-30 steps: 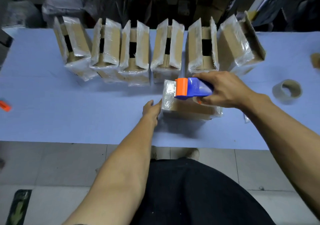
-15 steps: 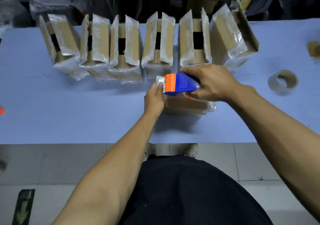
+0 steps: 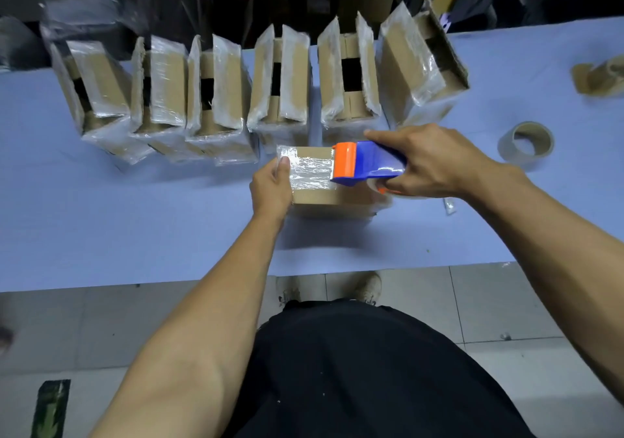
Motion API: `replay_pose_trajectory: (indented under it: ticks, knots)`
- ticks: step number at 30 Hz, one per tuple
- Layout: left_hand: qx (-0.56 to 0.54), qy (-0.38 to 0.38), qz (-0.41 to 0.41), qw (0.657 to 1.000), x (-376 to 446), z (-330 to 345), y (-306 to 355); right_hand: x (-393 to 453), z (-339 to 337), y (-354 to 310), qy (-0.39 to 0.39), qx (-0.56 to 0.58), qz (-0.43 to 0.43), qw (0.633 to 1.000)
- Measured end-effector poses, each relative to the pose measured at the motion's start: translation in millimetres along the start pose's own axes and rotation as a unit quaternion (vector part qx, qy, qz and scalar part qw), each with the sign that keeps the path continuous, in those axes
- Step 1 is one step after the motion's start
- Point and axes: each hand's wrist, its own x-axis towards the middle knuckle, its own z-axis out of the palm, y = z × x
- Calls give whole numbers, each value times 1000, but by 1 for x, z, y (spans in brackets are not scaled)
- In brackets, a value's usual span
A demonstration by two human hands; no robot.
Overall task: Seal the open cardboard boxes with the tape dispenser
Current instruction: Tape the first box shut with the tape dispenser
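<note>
A small cardboard box [image 3: 324, 198] lies on the blue table in front of me. My right hand [image 3: 429, 160] grips the blue and orange tape dispenser [image 3: 364, 164] on top of the box, near its right half. A strip of clear tape [image 3: 310, 171] runs from the dispenser's orange end to the box's left edge. My left hand [image 3: 271, 186] holds the box's left end, thumb pressed on the tape. Behind it stands a row of several open cardboard boxes [image 3: 280, 79], flaps up and wrapped in clear tape.
A roll of tape [image 3: 526, 142] lies on the table to the right. Another brown tape piece [image 3: 597, 74] sits at the far right. The table's front edge [image 3: 135, 285] is near me, with tiled floor below.
My right hand has drawn the dispenser to the right across the box top, laying tape. My left hand moved up onto the box's left end and now pins the tape.
</note>
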Motion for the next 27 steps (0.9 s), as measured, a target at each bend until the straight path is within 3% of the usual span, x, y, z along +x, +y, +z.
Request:
replay_pose_trajectory:
  ticks: [7,12,15,17,18,20,22,23,27]
  knots:
    - [13,42,-22,999,7,-27,-6,-36,9,42,-26,55,64,996]
    - [33,17,-12,999,9,-51,-8,-33,39,44,-40,86,77,993]
    - [146,34,9,989,5,-52,0,-27,48,45,-39,83,70,993]
    - [266,56,70,960,0,-47,10,-25,51,49,-41,85,67,993]
    - [309,42,146,939,-3,-37,15,-25,53,50,-41,88,66,993]
    - [388,-72,277,876,-13,-3,28,-23,57,49,-36,89,67,993]
    - [475,-171,293,812,-23,32,32,-20,60,46,-33,93,68,993]
    - [504,-183,287,794,-27,44,32,-19,63,45,-32,101,65,992]
    - [531,-177,292,775,-25,50,27,-30,78,51,-26,149,74,986]
